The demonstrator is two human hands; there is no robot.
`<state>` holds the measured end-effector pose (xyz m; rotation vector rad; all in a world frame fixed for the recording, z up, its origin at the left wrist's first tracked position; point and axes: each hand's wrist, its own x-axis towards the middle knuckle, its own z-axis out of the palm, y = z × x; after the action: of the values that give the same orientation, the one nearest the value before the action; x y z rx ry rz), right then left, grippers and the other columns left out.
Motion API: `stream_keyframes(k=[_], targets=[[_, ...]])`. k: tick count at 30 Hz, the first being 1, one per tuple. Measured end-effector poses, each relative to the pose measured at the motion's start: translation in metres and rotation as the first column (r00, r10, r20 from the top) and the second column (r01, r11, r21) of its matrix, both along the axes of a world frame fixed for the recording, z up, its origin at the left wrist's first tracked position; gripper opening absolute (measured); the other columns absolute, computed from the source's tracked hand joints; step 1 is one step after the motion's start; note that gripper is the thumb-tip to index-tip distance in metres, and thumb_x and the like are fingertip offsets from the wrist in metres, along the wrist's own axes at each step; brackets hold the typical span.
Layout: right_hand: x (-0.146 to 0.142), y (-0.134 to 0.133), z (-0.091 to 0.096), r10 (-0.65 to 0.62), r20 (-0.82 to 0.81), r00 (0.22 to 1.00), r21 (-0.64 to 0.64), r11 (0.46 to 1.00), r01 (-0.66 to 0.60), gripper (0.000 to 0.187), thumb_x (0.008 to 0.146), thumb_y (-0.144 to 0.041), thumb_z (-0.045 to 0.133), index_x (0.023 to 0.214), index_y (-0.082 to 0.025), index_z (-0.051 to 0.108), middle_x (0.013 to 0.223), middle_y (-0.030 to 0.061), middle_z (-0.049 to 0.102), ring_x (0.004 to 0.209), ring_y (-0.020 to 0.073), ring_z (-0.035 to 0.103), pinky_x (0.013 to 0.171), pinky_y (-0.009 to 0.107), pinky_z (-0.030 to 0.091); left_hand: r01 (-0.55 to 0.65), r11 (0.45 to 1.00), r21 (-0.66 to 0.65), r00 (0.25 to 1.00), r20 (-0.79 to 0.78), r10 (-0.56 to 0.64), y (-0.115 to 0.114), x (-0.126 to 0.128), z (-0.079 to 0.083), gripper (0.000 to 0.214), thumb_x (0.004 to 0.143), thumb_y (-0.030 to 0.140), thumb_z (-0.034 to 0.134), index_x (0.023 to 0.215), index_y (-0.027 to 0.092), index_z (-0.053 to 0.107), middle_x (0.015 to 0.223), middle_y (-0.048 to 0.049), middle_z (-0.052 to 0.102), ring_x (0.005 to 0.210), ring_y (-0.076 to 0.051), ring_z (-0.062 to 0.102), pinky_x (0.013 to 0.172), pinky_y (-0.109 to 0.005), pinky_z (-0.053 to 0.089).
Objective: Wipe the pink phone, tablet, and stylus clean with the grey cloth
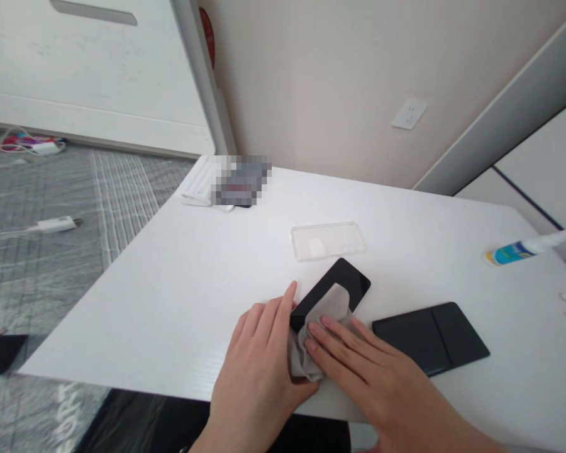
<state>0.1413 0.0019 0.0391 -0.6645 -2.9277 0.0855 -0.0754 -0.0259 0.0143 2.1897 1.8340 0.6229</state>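
A black smartphone [357, 282] lies at a slant near the front edge of the white table, its screen facing up. My left hand [263, 358] grips the phone's lower left side, fingers along the edge and thumb around the bottom. A crumpled light-grey cloth [336, 301] covers the lower part of the screen. With fingers together, my right hand [358, 358] holds the cloth against the glass. Beyond the phone sits a clear phone case [327, 241]. A flat black case or wallet [417, 336] with a dividing line is beside my right hand, partly hidden by it.
A small spray bottle [512, 251] with a blue label stands towards the table's right [434, 226]. At the far left corner are folded white items [199, 184] and a blurred-out object [244, 181]. A white charger cable [56, 224] lies on the grey bedding at left.
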Motion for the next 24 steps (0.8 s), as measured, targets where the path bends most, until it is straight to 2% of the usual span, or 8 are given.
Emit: stream_keyframes(k=[4, 7, 9, 11, 15, 17, 20, 24], targets=[[0.033, 0.004, 0.004, -0.002, 0.019, 1.0, 0.039, 0.999, 0.001, 0.085, 0.094, -0.076, 0.046, 0.15, -0.012, 0.048, 0.16, 0.007, 0.04, 0.142, 0.026, 0.049, 0.121, 0.041, 0.038, 0.022, 1.0, 0.01, 1.0, 0.017, -0.022, 0.001, 0.001, 0.003, 0.101, 0.065, 0.02, 0.076, 0.154, 0.015, 0.029, 0.126, -0.0102, 0.062, 0.108, -0.03, 0.056, 0.095, -0.049, 0.049], [0.05, 0.022, 0.004, -0.11, 0.027, 0.994, 0.086, 0.99, 0.108, 0.073, 0.099, -0.068, 0.046, 0.15, -0.015, 0.048, 0.157, 0.0064, 0.046, 0.139, 0.0257, 0.053, 0.114, 0.044, 0.048, 0.037, 0.999, 0.012, 0.998, 0.052, -0.038, 0.004, 0.004, 0.006, 0.082, 0.071, 0.026, 0.078, 0.145, 0.018, 0.044, 0.127, -0.0098, 0.061, 0.112, -0.031, 0.055, 0.097, -0.049, 0.048], [0.048, 0.035, 0.002, -0.215, 0.024, 0.976, 0.129, 0.969, 0.21, 0.069, 0.102, -0.063, 0.045, 0.151, -0.015, 0.046, 0.155, 0.0086, 0.049, 0.137, 0.0276, 0.055, 0.109, 0.047, 0.052, 0.044, 0.999, 0.005, 0.996, 0.082, -0.044, 0.006, 0.006, 0.007, 0.072, 0.074, 0.028, 0.077, 0.14, 0.02, 0.05, 0.125, -0.0088, 0.06, 0.112, -0.03, 0.055, 0.097, -0.049, 0.049], [0.036, 0.043, -0.001, -0.284, 0.015, 0.959, 0.158, 0.947, 0.279, 0.077, 0.1, -0.068, 0.043, 0.152, -0.01, 0.044, 0.155, 0.0131, 0.048, 0.139, 0.0318, 0.053, 0.108, 0.051, 0.052, 0.046, 0.999, 0.001, 0.994, 0.096, -0.046, 0.007, 0.008, 0.008, 0.071, 0.074, 0.028, 0.078, 0.139, 0.019, 0.051, 0.124, -0.0093, 0.06, 0.112, -0.03, 0.055, 0.098, -0.049, 0.049], [-0.001, 0.029, -0.004, -0.183, 0.006, 0.983, 0.079, 0.98, 0.182, 0.113, 0.083, -0.091, 0.038, 0.152, -0.002, 0.042, 0.161, 0.0176, 0.036, 0.147, 0.0356, 0.041, 0.114, 0.053, 0.047, 0.028, 1.0, -0.014, 0.996, 0.086, -0.027, 0.006, 0.009, 0.007, 0.068, 0.073, 0.026, 0.078, 0.135, 0.016, 0.053, 0.124, -0.0115, 0.06, 0.113, -0.032, 0.055, 0.099, -0.052, 0.05], [-0.008, 0.014, -0.003, -0.067, -0.009, 0.998, 0.017, 0.998, 0.067, 0.108, 0.086, -0.088, 0.041, 0.153, -0.004, 0.042, 0.162, 0.0143, 0.036, 0.148, 0.0325, 0.04, 0.117, 0.049, 0.044, 0.02, 0.999, -0.026, 0.996, 0.086, -0.018, 0.005, 0.008, 0.006, 0.071, 0.07, 0.019, 0.075, 0.137, 0.016, 0.051, 0.125, -0.0113, 0.059, 0.115, -0.031, 0.055, 0.1, -0.052, 0.049], [0.007, 0.002, 0.0, 0.041, -0.021, 0.999, -0.026, 0.999, -0.042, 0.088, 0.093, -0.074, 0.05, 0.153, -0.009, 0.044, 0.159, 0.0096, 0.043, 0.144, 0.028, 0.047, 0.118, 0.042, 0.043, 0.039, 0.998, -0.042, 0.996, 0.087, -0.035, 0.004, 0.007, 0.006, 0.079, 0.066, 0.014, 0.073, 0.141, 0.018, 0.048, 0.125, -0.0107, 0.058, 0.117, -0.031, 0.054, 0.101, -0.052, 0.049], [0.044, 0.02, 0.001, -0.1, 0.031, 0.995, -0.033, 0.994, 0.101, 0.093, 0.091, -0.079, 0.047, 0.158, -0.016, 0.037, 0.158, 0.0101, 0.044, 0.143, 0.0294, 0.049, 0.118, 0.049, 0.042, 0.04, 0.998, -0.043, 0.995, 0.09, -0.036, 0.007, 0.007, 0.007, 0.074, 0.07, 0.023, 0.076, 0.139, 0.018, 0.05, 0.124, -0.0107, 0.057, 0.116, -0.032, 0.053, 0.101, -0.053, 0.048]])
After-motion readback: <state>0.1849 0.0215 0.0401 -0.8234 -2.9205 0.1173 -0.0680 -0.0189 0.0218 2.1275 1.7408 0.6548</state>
